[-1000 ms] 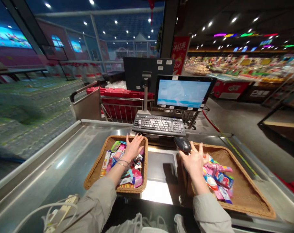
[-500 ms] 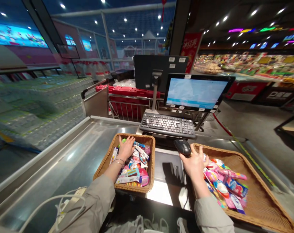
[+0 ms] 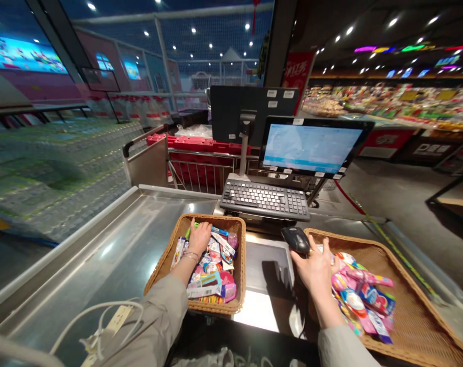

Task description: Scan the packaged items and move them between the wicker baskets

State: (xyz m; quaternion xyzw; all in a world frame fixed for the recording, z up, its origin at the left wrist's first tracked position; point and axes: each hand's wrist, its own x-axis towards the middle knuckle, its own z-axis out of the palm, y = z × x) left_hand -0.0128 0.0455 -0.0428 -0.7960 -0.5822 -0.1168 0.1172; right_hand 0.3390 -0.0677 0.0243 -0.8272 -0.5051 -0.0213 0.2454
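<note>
Inside the left wicker basket [image 3: 242, 285], my left hand [image 3: 199, 239] reaches in among small packaged goods. Its fingers curl down over the far part of the pile, by a bright green item [image 3: 187, 232] and a blue packet [image 3: 219, 231]; the fingertips are hidden. A teal-and-purple packet [image 3: 212, 288] lies nearer to me. My right hand [image 3: 316, 267] is closed around a black handheld barcode scanner [image 3: 295, 239], whose head points left. The palm covers its grip. It hovers over the left edge of the right wicker basket [image 3: 418, 311], beside pink and blue packages [image 3: 376, 298].
Behind the baskets stand a black keyboard [image 3: 264, 198] and a lit monitor [image 3: 311, 148], with another monitor [image 3: 252, 114] seen from behind. A metal counter [image 3: 116, 244] runs to the left. White cables [image 3: 101, 311] lie near my left sleeve. Beyond is a shopping cart [image 3: 200, 165].
The fingers of my left hand were spread and are now drawn together over the goods. My right hand and the scanner have shifted slightly right and toward me. The view has tilted a little.
</note>
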